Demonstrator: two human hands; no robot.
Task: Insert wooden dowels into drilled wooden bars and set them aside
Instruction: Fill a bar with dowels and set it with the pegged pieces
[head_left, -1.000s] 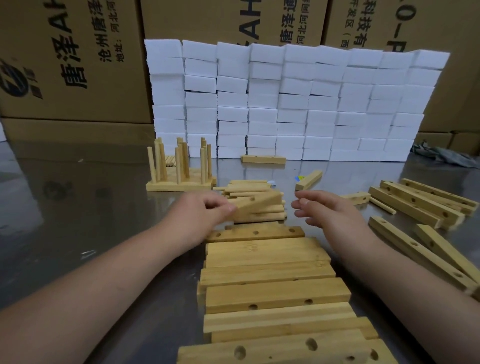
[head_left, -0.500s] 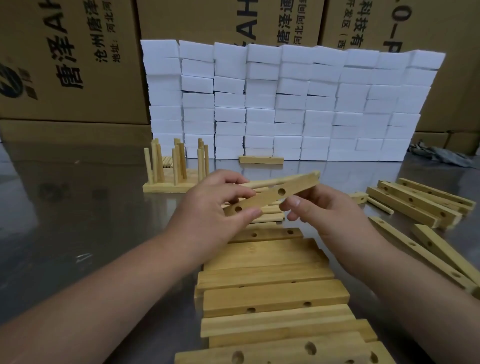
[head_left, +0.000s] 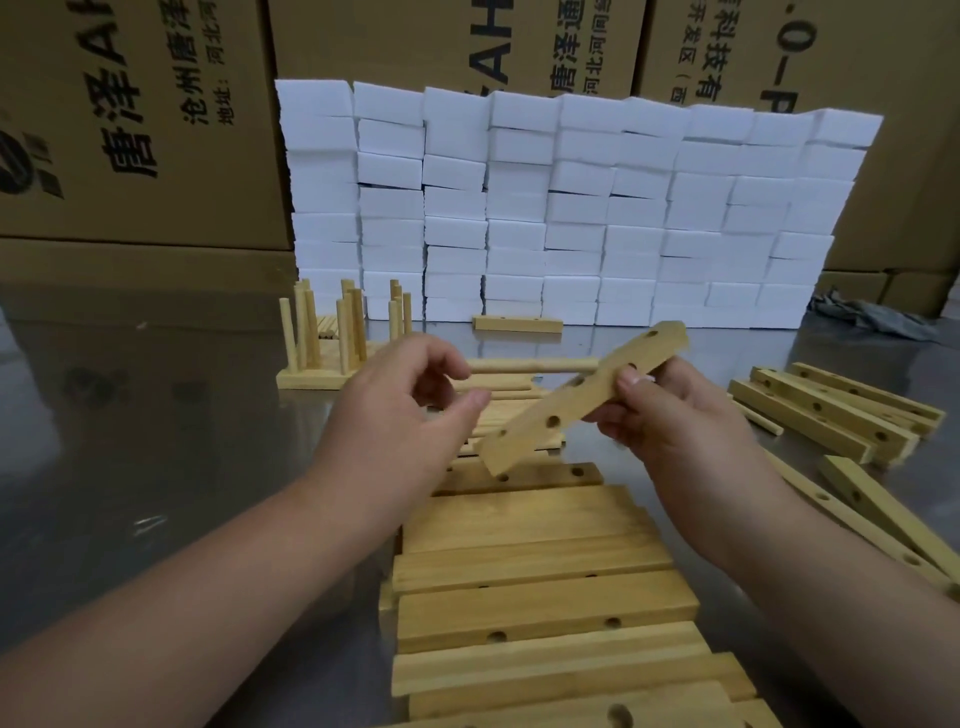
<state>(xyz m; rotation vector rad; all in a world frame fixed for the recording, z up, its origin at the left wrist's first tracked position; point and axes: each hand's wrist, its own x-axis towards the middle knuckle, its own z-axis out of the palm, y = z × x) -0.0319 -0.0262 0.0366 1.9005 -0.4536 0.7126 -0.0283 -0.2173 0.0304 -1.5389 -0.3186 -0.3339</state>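
The drilled bar (head_left: 592, 395) is in the air above the table (head_left: 156, 467), tilted so its far end rises toward 1 o'clock and its near end dips toward 7. Several holes show along its faces. The right hand (head_left: 675, 421) grips it near the middle from the 4 o'clock side, with the thumb on top and the fingers wrapped underneath.

A dowel (head_left: 535, 366) lies level at the bar's 9 o'clock, its tip right at the bar's upper edge. Its other end disappears behind the curled fingers of the left hand (head_left: 400, 415). It looks pinched there, though the fingers hide the actual contact.

To do this step well, I would turn the bar so the chosen hole faces squarely down the dowel's length. The tip should seat before any push, and the push should run straight along the axis. Coming in at an angle would probably jam or chip the rim. The right hand should brace against the push.

At 6 o'clock is a stack of bars (head_left: 540, 571), with loose dowels (head_left: 498, 410) just beyond it. At 10 o'clock stand finished pieces (head_left: 332, 358) with upright dowels. More bars (head_left: 831, 410) lie at 3 o'clock, and white blocks (head_left: 571, 208) are stacked at 12.
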